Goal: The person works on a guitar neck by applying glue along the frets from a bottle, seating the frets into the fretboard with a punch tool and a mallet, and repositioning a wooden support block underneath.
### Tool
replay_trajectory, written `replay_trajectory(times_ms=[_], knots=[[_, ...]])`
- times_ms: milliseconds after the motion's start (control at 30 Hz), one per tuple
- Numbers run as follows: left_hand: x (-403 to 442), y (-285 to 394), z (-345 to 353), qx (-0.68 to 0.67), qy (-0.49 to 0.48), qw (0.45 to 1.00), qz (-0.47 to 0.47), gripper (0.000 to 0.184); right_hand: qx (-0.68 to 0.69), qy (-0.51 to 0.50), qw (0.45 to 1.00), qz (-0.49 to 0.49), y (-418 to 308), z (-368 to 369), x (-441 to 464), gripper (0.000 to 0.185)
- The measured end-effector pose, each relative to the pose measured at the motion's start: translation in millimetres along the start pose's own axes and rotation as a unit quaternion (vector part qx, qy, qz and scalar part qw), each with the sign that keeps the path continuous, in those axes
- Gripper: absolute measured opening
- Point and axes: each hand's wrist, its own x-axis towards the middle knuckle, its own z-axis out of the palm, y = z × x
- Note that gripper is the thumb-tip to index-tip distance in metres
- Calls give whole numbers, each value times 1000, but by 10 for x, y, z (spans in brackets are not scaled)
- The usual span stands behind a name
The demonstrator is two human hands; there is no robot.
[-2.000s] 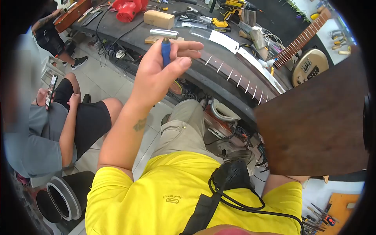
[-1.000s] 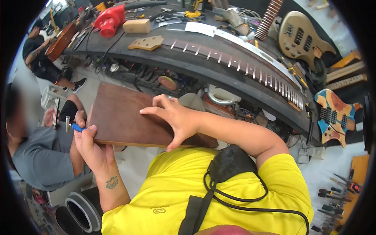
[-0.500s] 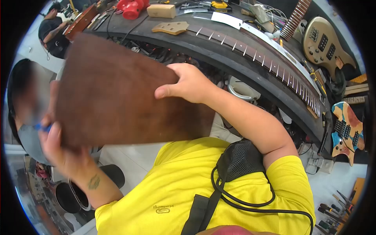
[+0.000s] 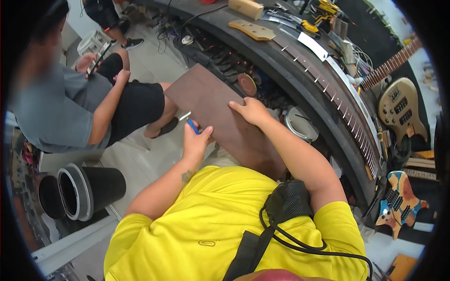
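A flat, dark brown board [image 4: 211, 100] is tilted diagonally in front of my lap, its lower right end near the yellow shirt. My left hand [image 4: 197, 139] is closed round the blue handle of a small tool [image 4: 192, 126] and lies against the board's near left edge. The tool's silver metal head sits beside that edge. Over the board's far right edge, my right hand [image 4: 252, 111] grips it, thumb on the upper face and the other fingers hidden underneath.
The dark workbench [image 4: 300, 89] curves along the right, bearing a fretted guitar neck [image 4: 328, 89], a wooden block [image 4: 246, 8] and a yellow drill [image 4: 328, 7]. A seated person [image 4: 70, 103] with a phone is close on the left, near black bins [image 4: 101, 189]. Guitars stand at right.
The board has swung from nearly level to a diagonal tilt and moved right in view, both hands with it. The view has shifted left, showing more of the seated person. The tool's head now shows.
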Motion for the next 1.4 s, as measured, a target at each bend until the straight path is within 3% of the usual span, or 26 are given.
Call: replay_trajectory(times_ms=[133,200,267,333,367,400,467,533,600,700,767,800,833,867,900,933,1000,1133,1233,1300,1400], knots=[[328,-118,44,43,-35,998,-2,38,58,-3,998,-15,334,-270,-240,68],[456,-102,111,-27,-74,997,-16,35,-139,111,984,-17,603,-500,-637,61],[497,-81,96,-40,-89,994,-41,34,-150,284,945,56,889,-597,-1231,64],[606,-71,129,-59,-94,992,-53,33,2,347,928,140,1789,-331,-1618,65],[617,-108,99,-59,-93,992,-65,33,301,216,896,245,1731,-304,-1855,62],[617,-128,58,-58,-92,991,-77,32,565,58,757,324,1650,-277,-2032,61],[607,-72,149,-73,-81,991,-82,31,648,147,735,135,1561,101,-1959,56],[739,-67,307,-97,-77,989,-79,30,632,171,745,125,1469,3,-1738,55],[1017,-99,441,-134,-56,985,-91,31,687,183,699,79,1398,-236,-1388,55],[1557,-173,669,-161,-51,984,-52,30,706,184,680,71,1673,-333,-814,44],[2072,-332,692,-76,-11,995,-60,26,661,251,690,151,1756,-291,-458,44],[2475,-534,607,-41,-37,998,-25,22,701,218,653,184,1831,-270,-280,34],[2333,-187,932,12,65,997,-39,20,740,172,627,172,2244,-71,3,35],[2781,-400,818,-14,-25,1000,8,29,742,192,618,177,2230,-77,142,35],[3054,-497,819,-53,-82,995,24,31,729,213,624,181,2151,-131,266,35],[3415,-561,813,-18,-53,997,-49,32,721,230,627,185,2115,-212,375,36],[3471,-449,1010,-92,-72,993,-32,27,707,251,635,184,2080,-233,547,37],[4210,-684,1097,-37,-68,996,-36,20,686,255,656,185,1992,-237,801,39],[4172,-706,1298,80,-47,986,-138,21,660,249,685,183,1951,-247,864,40],[3802,-625,1502,56,-69,994,-60,17,638,241,709,177,1930,-237,795,41],[4193,-726,1188,157,-146,974,-69,30,542,216,798,150,1896,-254,412,43]])
